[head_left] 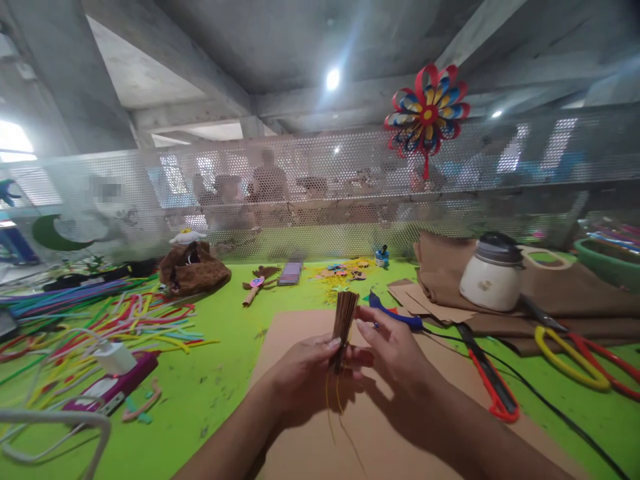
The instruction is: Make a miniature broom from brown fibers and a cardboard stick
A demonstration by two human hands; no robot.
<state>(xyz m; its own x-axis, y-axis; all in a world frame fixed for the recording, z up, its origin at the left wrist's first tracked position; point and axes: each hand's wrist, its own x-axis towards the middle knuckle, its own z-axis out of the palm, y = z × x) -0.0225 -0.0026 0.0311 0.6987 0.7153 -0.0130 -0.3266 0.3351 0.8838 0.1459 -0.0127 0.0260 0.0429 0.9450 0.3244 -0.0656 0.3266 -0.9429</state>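
Note:
A narrow pleated brown paper bundle (344, 323) stands nearly upright in front of me, its folded edges spreading a little at the top. My left hand (305, 360) is closed round its lower part, with the thumb across the front. Thin yellow thread (329, 407) hangs in loose ends from beneath the bundle. Close by its right side is my right hand (393, 343), fingers bent and apart; whether the fingertips touch the paper I cannot tell. Below both hands lies a sheet of brown card (295, 440).
To the right are a blue glue gun (395, 315), a red utility knife (493, 380), scissors (573, 360), folded brown paper (440, 257) and a pale jug (493, 277). Coloured pipe cleaners (165, 317) and a purple power strip (115, 387) lie left. A perforated screen (310, 233) stands behind.

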